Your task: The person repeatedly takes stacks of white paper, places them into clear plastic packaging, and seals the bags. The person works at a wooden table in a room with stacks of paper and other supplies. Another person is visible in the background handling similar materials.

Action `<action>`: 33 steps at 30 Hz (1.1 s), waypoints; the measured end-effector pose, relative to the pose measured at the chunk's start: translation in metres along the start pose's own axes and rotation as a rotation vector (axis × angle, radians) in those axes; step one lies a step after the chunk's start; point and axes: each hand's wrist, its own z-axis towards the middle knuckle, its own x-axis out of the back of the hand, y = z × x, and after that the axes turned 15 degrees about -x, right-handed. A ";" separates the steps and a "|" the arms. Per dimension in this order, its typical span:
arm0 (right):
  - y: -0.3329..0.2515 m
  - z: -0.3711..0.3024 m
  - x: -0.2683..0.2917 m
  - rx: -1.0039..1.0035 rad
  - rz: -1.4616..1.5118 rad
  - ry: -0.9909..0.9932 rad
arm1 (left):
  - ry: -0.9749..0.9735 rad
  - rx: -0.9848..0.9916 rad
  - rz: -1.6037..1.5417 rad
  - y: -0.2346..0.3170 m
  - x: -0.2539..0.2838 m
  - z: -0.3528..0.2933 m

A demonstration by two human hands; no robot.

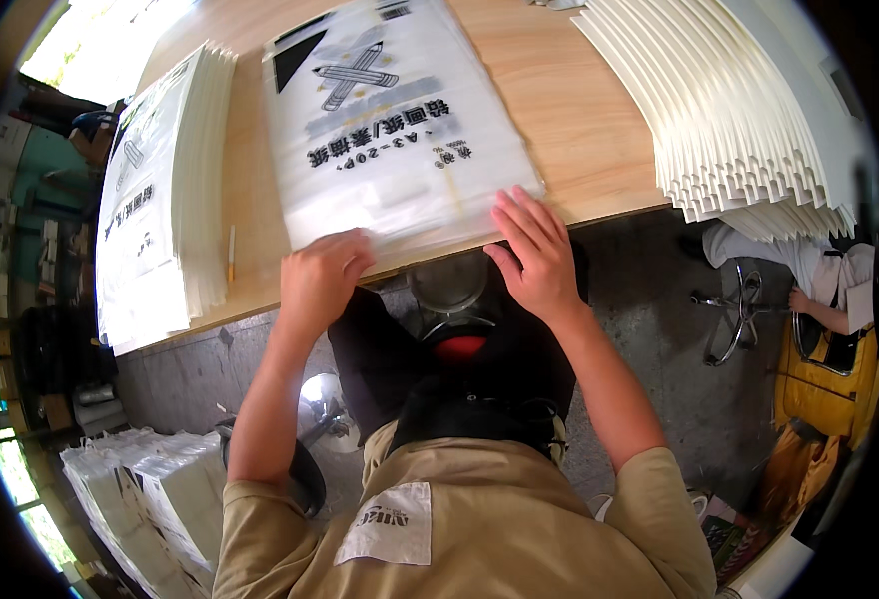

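A clear plastic bag [360,205] with printed crossed pencils and dark lettering lies flat on the table in front of me; white shows through it. At its near left corner is my left hand [320,280], fingers bent together over the edge and the thumb close below them; the exact grip is partly hidden. My right hand [539,255] rests by the near right corner. Its fingers are stretched out over the bag's edge and its thumb stands apart, so it is open.
A stack of similar printed bags [155,210] stands at the table's left, beside a thin orange-and-white stick [231,255]. Fanned bundles of cream paper [709,110] sit at the right. Wrapped white packs [150,489] are on the floor. Another person's hand [801,299] shows at the right.
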 end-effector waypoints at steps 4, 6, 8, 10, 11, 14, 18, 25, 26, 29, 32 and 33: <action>-0.039 0.003 0.001 0.117 0.082 0.099 | -0.133 0.245 -0.119 -0.011 0.010 0.013; -0.059 0.005 -0.009 0.216 0.138 0.088 | -0.173 0.268 -0.180 -0.020 0.012 0.020; -0.072 0.010 -0.026 0.280 0.138 0.071 | -0.204 0.316 -0.331 -0.023 0.017 0.030; -0.083 0.014 -0.033 0.261 0.117 0.080 | -0.231 0.378 -0.444 -0.025 0.024 0.035; -0.085 0.020 -0.035 0.260 0.097 0.095 | -0.244 0.404 -0.491 -0.028 0.022 0.035; -0.084 0.036 -0.044 0.240 0.013 0.051 | -0.303 0.268 -0.339 -0.037 0.019 0.034; -0.079 0.043 -0.051 0.213 -0.034 0.039 | -0.316 0.277 -0.336 -0.030 0.026 0.038; -0.083 0.044 -0.047 0.177 -0.052 -0.019 | -0.268 0.160 -0.417 -0.044 0.023 0.029; -0.085 0.044 -0.046 0.202 -0.057 0.002 | -0.285 0.197 -0.367 -0.043 0.023 0.029; -0.093 0.044 -0.043 0.268 -0.044 0.006 | -0.310 0.274 -0.264 -0.040 0.020 0.028; -0.085 0.039 -0.052 0.315 -0.036 -0.051 | -0.270 0.296 -0.367 -0.063 0.000 0.020; -0.079 0.038 -0.053 0.295 -0.046 -0.039 | -0.285 0.262 -0.398 -0.060 0.002 0.026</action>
